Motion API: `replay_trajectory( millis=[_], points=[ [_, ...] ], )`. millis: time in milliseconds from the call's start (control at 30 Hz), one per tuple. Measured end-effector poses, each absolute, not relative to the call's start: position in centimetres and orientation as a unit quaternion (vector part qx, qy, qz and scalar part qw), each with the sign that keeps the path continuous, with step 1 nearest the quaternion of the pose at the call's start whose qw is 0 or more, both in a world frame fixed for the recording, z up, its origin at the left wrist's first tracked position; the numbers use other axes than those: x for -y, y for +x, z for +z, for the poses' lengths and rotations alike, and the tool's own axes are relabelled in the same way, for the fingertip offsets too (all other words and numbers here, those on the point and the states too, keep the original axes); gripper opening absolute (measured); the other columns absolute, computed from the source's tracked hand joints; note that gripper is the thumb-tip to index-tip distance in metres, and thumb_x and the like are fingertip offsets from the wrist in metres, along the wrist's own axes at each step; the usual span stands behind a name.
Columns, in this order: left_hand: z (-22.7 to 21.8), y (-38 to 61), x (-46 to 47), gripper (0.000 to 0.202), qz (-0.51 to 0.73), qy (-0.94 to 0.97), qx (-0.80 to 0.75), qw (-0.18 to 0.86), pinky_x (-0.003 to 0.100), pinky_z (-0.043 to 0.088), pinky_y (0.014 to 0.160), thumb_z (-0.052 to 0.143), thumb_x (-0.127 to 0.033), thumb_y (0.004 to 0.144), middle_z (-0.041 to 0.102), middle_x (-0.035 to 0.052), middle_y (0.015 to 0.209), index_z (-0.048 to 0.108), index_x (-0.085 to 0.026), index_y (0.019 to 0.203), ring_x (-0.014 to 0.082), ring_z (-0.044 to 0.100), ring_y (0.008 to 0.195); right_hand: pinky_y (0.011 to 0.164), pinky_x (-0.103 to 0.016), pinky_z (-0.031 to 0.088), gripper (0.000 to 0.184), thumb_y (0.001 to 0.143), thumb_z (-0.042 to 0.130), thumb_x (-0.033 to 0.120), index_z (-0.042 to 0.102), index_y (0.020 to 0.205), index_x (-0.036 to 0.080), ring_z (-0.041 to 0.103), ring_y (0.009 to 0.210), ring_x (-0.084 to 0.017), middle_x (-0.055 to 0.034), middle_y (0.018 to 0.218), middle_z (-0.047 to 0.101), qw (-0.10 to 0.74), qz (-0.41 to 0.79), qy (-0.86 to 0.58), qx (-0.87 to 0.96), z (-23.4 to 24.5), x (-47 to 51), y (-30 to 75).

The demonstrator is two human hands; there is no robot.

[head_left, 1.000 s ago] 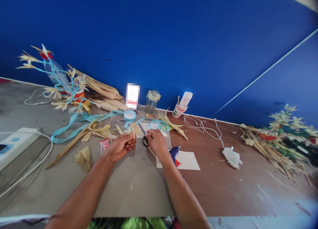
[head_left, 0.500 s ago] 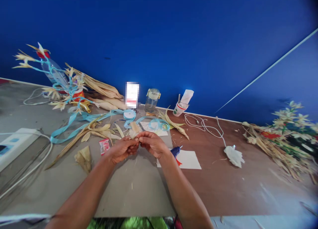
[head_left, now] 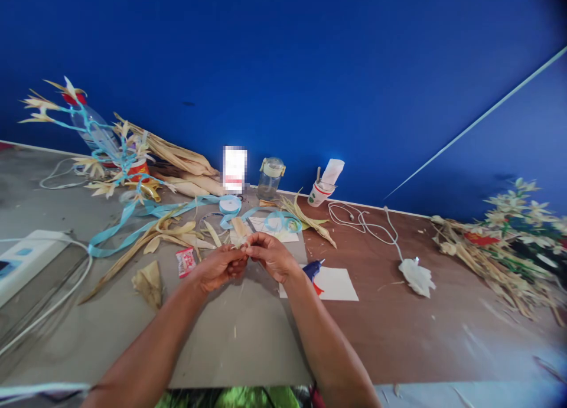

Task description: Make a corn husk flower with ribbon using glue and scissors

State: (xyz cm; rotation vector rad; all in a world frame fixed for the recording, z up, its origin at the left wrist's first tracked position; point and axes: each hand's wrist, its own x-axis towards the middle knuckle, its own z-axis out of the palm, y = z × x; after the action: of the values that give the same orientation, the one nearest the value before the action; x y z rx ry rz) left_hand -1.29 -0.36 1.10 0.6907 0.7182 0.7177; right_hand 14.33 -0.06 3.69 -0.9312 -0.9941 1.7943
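Note:
Over the middle of the table, my left hand [head_left: 224, 265] and my right hand [head_left: 271, 255] meet fingertip to fingertip. Both are closed in a pinch on a small pale piece of corn husk [head_left: 239, 241], mostly covered by the fingers. Just beyond them lie a tan husk strip [head_left: 240, 227] and a roll of light blue ribbon [head_left: 230, 205]. Left of my left hand is a red and white candy packet [head_left: 186, 261], with a folded dry husk [head_left: 149, 283] nearer me. A blue glue gun [head_left: 312, 270] rests on white paper [head_left: 339, 284] beside my right forearm.
Husk flowers on blue-wrapped stems [head_left: 126, 157] stand at the left by a plastic bottle [head_left: 95, 127]. Along the blue wall are a lidded jar [head_left: 270, 178] and a paper cup [head_left: 319, 193]. A white cable [head_left: 367, 226] lies right, before a husk bundle [head_left: 487, 266]. A power strip [head_left: 33, 257] sits left.
The fingertips have shifted very slightly against each other, and a little more of the pale piece shows above them. Both hands stay pinched together; the view has moved a touch.

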Motion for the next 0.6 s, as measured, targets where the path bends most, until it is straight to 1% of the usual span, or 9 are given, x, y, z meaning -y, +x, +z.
replay_trajectory(
  millis=[133,233,300,367,500,600],
  points=[
    [1.1,-1.0,0.4,0.039,0.35,0.354,-0.361,0.788,0.02,0.021,0.044,0.074,-0.04,0.067,0.031,-0.0089,0.048,0.044,-0.017,0.061,0.0047,0.025,0.043,0.057,-0.022,0.034,0.03,0.049,0.087,0.027,0.063,0.063,0.017,0.052,0.061,-0.009,0.0035,0.065,0.061,0.442,0.758,-0.328,0.349,3.7,-0.1,14.5],
    [1.1,-0.6,0.3,0.041,0.399,0.42,-0.421,0.698,0.022,0.022,0.045,0.072,-0.048,0.068,0.037,-0.0065,0.048,0.046,-0.017,0.058,0.006,0.029,0.045,0.052,-0.021,0.034,0.031,0.047,0.087,0.025,0.061,0.062,0.017,0.05,0.054,-0.007,0.0053,0.059,0.058,0.467,0.755,-0.341,0.31,3.3,-0.4,14.4],
    [1.1,-0.4,0.3,0.043,0.419,0.462,-0.474,0.622,0.023,0.02,0.045,0.073,-0.047,0.067,0.038,-0.0054,0.048,0.045,-0.018,0.054,0.0067,0.029,0.046,0.048,-0.02,0.032,0.032,0.046,0.086,0.024,0.058,0.06,0.018,0.045,0.045,-0.006,0.0077,0.051,0.053,0.486,0.737,-0.371,0.288,3.1,-0.6,14.3],
    [1.1,-0.2,0.3,0.044,0.427,0.481,-0.51,0.572,0.024,0.017,0.045,0.074,-0.045,0.065,0.035,-0.0055,0.047,0.042,-0.019,0.05,0.0072,0.029,0.045,0.045,-0.02,0.029,0.033,0.045,0.085,0.023,0.056,0.059,0.018,0.04,0.041,-0.005,0.0092,0.047,0.051,0.51,0.717,-0.394,0.268,3.0,-0.8,14.1],
    [1.4,0.3,0.4,0.045,0.44,0.476,-0.516,0.559,0.025,0.015,0.045,0.074,-0.045,0.062,0.031,-0.006,0.046,0.039,-0.02,0.049,0.0079,0.028,0.046,0.044,-0.019,0.027,0.03,0.047,0.081,0.022,0.054,0.059,0.018,0.038,0.039,-0.004,0.0098,0.047,0.052,0.553,0.683,-0.405,0.253,3.0,-0.7,13.8],
    [1.2,0.6,0.5,0.045,0.436,0.491,-0.502,0.563,0.026,0.015,0.046,0.075,-0.047,0.057,0.032,-0.0059,0.047,0.04,-0.02,0.05,0.0077,0.027,0.047,0.043,-0.02,0.023,0.026,0.05,0.077,0.022,0.053,0.058,0.018,0.034,0.038,-0.003,0.0105,0.044,0.049,0.571,0.655,-0.422,0.26,2.7,-0.6,13.4]
  ],
)
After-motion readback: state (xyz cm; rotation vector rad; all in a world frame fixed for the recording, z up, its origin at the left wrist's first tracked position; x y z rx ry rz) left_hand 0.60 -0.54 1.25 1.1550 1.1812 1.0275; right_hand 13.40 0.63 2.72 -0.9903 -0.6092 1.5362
